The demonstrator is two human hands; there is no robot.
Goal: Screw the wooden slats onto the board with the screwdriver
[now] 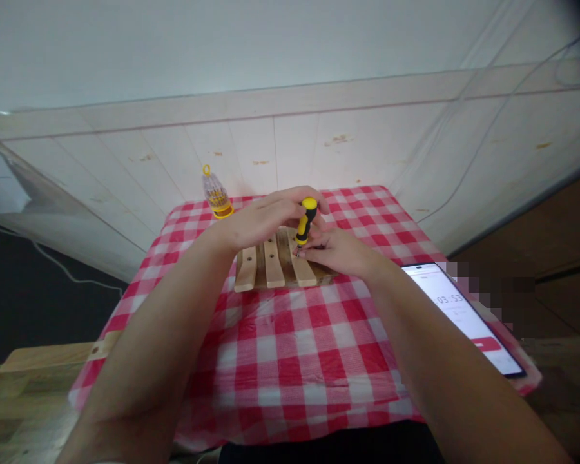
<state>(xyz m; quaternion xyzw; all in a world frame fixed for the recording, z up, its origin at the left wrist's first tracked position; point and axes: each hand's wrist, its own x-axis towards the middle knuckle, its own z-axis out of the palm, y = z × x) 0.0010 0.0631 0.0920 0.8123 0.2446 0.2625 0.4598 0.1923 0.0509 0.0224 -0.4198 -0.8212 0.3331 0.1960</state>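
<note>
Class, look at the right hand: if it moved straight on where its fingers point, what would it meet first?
Most likely the lower end of the yellow-and-black screwdriver, close by the right hand's fingertips; whether they already touch it is hard to tell from this view.

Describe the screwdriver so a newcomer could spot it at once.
On the red-and-white checked tablecloth, find three wooden slats side by side. Over the rightmost stands the tilted screwdriver; its black-and-yellow handle sets it apart from the pale wood.
</note>
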